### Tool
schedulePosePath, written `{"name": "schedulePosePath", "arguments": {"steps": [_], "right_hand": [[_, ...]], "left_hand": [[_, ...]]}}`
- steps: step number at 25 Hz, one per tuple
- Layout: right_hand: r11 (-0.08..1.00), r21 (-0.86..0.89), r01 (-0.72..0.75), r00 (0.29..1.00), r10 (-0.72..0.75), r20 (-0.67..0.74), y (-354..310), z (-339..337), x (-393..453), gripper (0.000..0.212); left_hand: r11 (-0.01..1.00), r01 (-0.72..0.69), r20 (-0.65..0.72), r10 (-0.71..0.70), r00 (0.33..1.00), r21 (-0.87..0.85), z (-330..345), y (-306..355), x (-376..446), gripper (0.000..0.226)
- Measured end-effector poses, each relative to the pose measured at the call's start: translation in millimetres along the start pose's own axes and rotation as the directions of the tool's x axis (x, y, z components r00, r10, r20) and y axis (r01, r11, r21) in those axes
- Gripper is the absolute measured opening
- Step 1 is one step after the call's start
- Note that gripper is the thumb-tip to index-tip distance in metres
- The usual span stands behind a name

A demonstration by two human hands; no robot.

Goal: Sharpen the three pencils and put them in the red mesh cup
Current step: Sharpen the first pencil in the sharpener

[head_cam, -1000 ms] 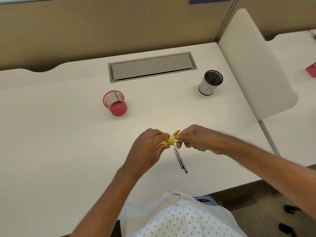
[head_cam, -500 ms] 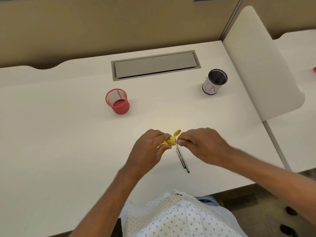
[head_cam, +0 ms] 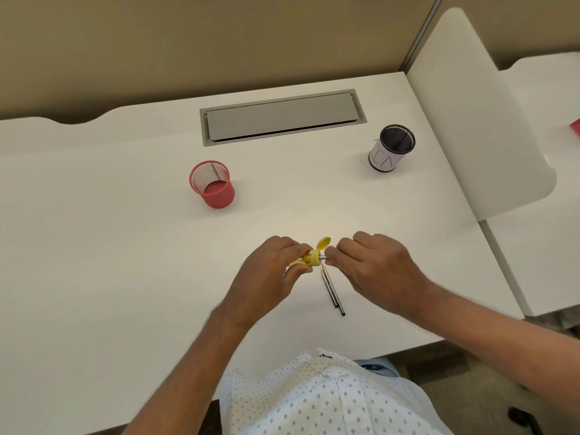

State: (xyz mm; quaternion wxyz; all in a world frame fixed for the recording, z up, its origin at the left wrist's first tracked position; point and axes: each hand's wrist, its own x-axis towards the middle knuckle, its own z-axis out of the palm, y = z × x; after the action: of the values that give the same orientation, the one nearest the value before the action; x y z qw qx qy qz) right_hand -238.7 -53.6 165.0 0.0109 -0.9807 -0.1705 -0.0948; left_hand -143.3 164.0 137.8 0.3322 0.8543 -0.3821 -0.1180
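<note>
Near edge of the bench, centre: my two hands meet just above the white bench (head_cam: pixel 110 246) top.
Left hand: my left hand (head_cam: pixel 270 274) has its fingers curled round the yellow sharpener (head_cam: pixel 309 257), gripping it, with the sharpener's hinged lid (head_cam: pixel 323 243) flipped up on its far side.
Right hand: my right hand (head_cam: pixel 373 271) pinches a pencil (head_cam: pixel 322 257) between thumb and fingertips; only a short dark stub shows between my fingers and the sharpener's mouth.
Pencil in sharpener: its tip sits inside the sharpener, lying roughly level, pointing left.
Other two pencils: two pencils (head_cam: pixel 332 290) lie side by side on the bench just below my hands, touching or nearly so, tips pointing far, ends toward me.
Red mesh cup: red mesh cup (head_cam: pixel 212 185) stands upright on the bench, far and left of my hands, well apart from them.
Black cup: black mesh cup (head_cam: pixel 391 148) with a white label stands far right.
Grey hatch: a grey cable hatch (head_cam: pixel 282 117) lies flush in the bench, farther back.
</note>
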Motion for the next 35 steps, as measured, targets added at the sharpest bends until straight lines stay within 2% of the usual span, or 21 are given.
{"name": "schedulePosePath", "arguments": {"steps": [2, 4, 6, 7, 8, 9, 11, 13, 14, 16, 19, 21, 23, 24, 25, 26, 28, 30, 32, 33, 35], "right_hand": [[0.998, 0.057, -0.028, 1.000, 0.028, 0.008, -2, 1, 3, 0.017], [0.890, 0.345, -0.298, 0.943, 0.217, 0.254, 2, -5, 18, 0.031], [0.366, 0.555, -0.747, 0.652, 0.241, 0.719, 16, -9, 35, 0.038], [0.096, 0.492, -0.865, 0.501, 0.141, 0.854, 23, -10, 40, 0.039], [-0.006, 0.450, -0.893, 0.448, 0.091, 0.890, 27, -10, 43, 0.039], [0.022, 0.465, -0.885, 0.464, 0.112, 0.879, 26, -10, 44, 0.039], [0.338, 0.538, -0.772, 0.628, 0.276, 0.727, 16, -7, 33, 0.026], [0.765, 0.479, -0.432, 0.889, 0.270, 0.370, 9, -6, 20, 0.007], [0.916, 0.325, -0.234, 0.964, 0.175, 0.202, 7, -3, 14, 0.004], [1.000, 0.024, 0.008, 1.000, -0.008, -0.007, 8, 0, 6, 0.007], [0.987, 0.141, -0.077, 0.997, 0.076, 0.012, 6, -1, 11, 0.018], [0.837, 0.399, -0.374, 0.911, 0.250, 0.328, 12, -7, 28, 0.029], [0.349, 0.559, -0.752, 0.643, 0.207, 0.737, 29, -11, 44, 0.035], [0.092, 0.502, -0.860, 0.510, 0.106, 0.854, 36, -13, 49, 0.035], [-0.048, 0.445, -0.894, 0.444, 0.045, 0.895, 39, -14, 51, 0.035], [-0.063, 0.448, -0.892, 0.446, 0.047, 0.894, 39, -13, 50, 0.036], [0.093, 0.534, -0.840, 0.542, 0.152, 0.827, 31, -12, 43, 0.029], [0.492, 0.617, -0.614, 0.781, 0.267, 0.564, 22, -11, 29, 0.009], [0.922, 0.326, -0.210, 0.972, 0.159, 0.175, 17, -5, 16, 0.003], [0.991, 0.115, -0.062, 0.998, 0.058, 0.036, 15, -2, 11, 0.007], [1.000, -0.018, 0.022, 0.997, -0.023, -0.072, 14, 0, 8, 0.011]], "left_hand": [[1.000, -0.001, -0.022, 0.002, 1.000, 0.007, 0, 1, 1, 0.030], [0.999, -0.013, -0.053, 0.015, 0.999, 0.040, 0, 2, 1, 0.029], [0.995, -0.056, -0.069, 0.062, 0.996, 0.087, 1, 3, 1, 0.029], [0.992, -0.079, -0.069, 0.086, 0.994, 0.103, 1, 3, 1, 0.029], [0.990, -0.090, -0.065, 0.097, 0.993, 0.110, 1, 4, 1, 0.029], [0.990, -0.086, -0.061, 0.093, 0.994, 0.109, 0, 3, 1, 0.030], [0.994, -0.057, -0.044, 0.061, 0.997, 0.090, -2, 2, 4, 0.031], [0.998, -0.028, -0.029, 0.030, 0.999, 0.056, -4, 1, 6, 0.030], [0.999, -0.018, -0.021, 0.019, 1.000, 0.035, -4, 1, 7, 0.030], [1.000, -0.011, -0.012, 0.011, 1.000, 0.002, -5, 3, 8, 0.030], [1.000, -0.020, -0.043, 0.020, 0.999, 0.006, -5, 5, 10, 0.028], [0.998, -0.035, -0.077, 0.039, 0.996, 0.043, -5, 7, 10, 0.027], [0.992, -0.082, -0.095, 0.091, 0.991, 0.095, -4, 8, 10, 0.027], [0.987, -0.106, -0.098, 0.119, 0.988, 0.122, -4, 8, 11, 0.027], [0.982, -0.123, -0.100, 0.138, 0.985, 0.141, -4, 8, 11, 0.028], [0.981, -0.127, -0.099, 0.142, 0.985, 0.147, -5, 7, 12, 0.029], [0.986, -0.108, -0.084, 0.119, 0.989, 0.126, -7, 5, 13, 0.029], [0.994, -0.074, -0.063, 0.079, 0.995, 0.082, -8, 4, 12, 0.030], [0.999, -0.039, -0.044, 0.041, 0.998, 0.030, -8, 3, 13, 0.031], [1.000, -0.026, -0.039, 0.027, 0.999, 0.012, -8, 4, 13, 0.031], [1.000, -0.019, -0.047, 0.019, 0.999, -0.001, -7, 5, 14, 0.030]]}}
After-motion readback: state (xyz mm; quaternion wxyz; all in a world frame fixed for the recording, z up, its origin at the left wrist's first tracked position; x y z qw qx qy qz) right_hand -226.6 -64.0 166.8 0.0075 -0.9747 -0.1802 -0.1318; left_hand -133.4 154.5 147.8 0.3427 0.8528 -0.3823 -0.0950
